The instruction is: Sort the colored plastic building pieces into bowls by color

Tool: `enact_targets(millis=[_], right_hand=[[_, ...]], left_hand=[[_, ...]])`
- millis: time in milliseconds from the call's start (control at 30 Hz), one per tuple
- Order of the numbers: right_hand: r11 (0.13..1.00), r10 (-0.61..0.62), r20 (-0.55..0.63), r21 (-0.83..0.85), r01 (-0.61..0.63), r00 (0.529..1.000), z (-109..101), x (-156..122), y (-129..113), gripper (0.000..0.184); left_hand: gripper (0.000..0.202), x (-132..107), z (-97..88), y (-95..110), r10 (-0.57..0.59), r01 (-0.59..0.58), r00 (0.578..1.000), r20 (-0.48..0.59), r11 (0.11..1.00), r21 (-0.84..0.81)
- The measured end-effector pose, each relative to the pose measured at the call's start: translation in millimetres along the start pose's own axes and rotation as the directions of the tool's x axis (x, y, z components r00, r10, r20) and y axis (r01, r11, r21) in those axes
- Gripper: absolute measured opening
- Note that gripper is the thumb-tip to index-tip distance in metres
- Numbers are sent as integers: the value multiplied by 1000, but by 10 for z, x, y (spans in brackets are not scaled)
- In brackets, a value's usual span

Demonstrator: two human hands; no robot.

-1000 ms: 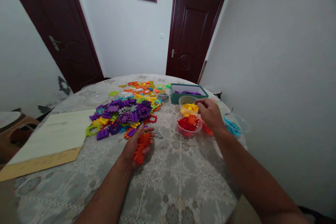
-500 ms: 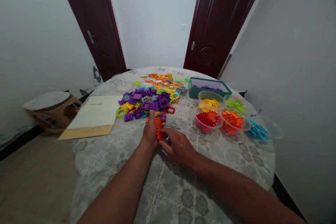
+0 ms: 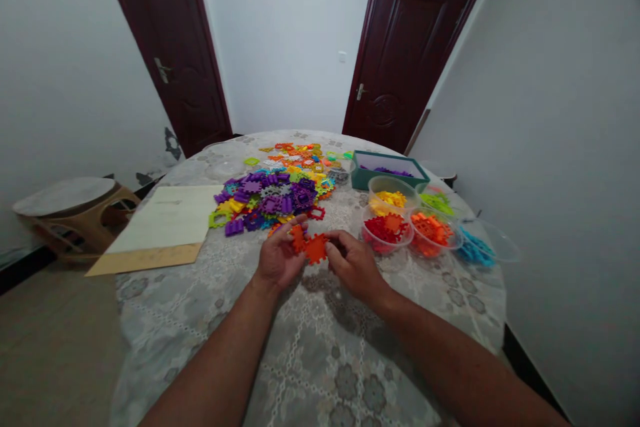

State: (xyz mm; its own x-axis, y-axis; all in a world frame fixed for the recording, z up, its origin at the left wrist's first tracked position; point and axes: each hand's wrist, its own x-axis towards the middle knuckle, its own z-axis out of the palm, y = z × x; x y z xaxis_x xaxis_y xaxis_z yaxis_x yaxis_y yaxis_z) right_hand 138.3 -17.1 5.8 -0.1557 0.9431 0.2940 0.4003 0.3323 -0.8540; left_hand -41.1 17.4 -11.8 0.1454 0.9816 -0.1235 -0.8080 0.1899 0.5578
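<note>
My left hand (image 3: 279, 259) is closed around orange toothed plastic building pieces (image 3: 298, 239), its palm turned up and fingers curled. My right hand (image 3: 353, 268) pinches a flat orange toothed building piece (image 3: 316, 249) by its right edge, between thumb and fingers. The two lots of orange meet between my hands, above the tablecloth; I cannot tell whether they are joined. Just beyond my fingers lies a heap of mixed building pieces (image 3: 273, 197), mostly purple, with yellow, green, blue and red among them.
On the right stand clear tubs of yellow (image 3: 389, 203), red (image 3: 384, 229), orange (image 3: 431, 233), green (image 3: 436, 203) and blue pieces (image 3: 475, 247). Behind them is a green box (image 3: 364, 178) with purple pieces. A paper sheet on brown card (image 3: 150, 259) lies at the left table edge.
My right hand has drawn slightly away from my left, with a flat orange piece now showing in its fingers. My left hand has opened out a little. The view has shifted slightly.
</note>
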Motion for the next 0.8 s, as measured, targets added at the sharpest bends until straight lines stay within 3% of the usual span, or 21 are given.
enact_targets(millis=[133, 233, 333, 500, 600, 800], right_hand=[[948, -271, -104, -204, 246, 957, -289, 93, -121, 26], [873, -400, -191, -378, 309, 896, -673, 222, -118, 27], [840, -379, -307, -511, 185, 873, -1171, 333, 5, 30], [797, -203, -506, -583, -159, 838, -1873, 342, 305, 34], [764, -106, -535, -584, -276, 838, -2023, 299, 411, 35], [715, -75, -464, -642, -277, 883, -2017, 288, 509, 37]], left_hand=[[68, -12, 24, 14, 1, 2, 999, -32, 994, 108], [67, -11, 47, 7, -1, 9, 999, -45, 985, 172], [61, -12, 70, -6, 2, 0, 1000, -15, 982, 187], [54, -9, 95, -10, -17, 13, 1000, 12, 976, 217], [53, -2, 77, -8, -33, 26, 999, 24, 966, 259], [50, 1, 22, 6, -83, 66, 996, 39, 944, 324]])
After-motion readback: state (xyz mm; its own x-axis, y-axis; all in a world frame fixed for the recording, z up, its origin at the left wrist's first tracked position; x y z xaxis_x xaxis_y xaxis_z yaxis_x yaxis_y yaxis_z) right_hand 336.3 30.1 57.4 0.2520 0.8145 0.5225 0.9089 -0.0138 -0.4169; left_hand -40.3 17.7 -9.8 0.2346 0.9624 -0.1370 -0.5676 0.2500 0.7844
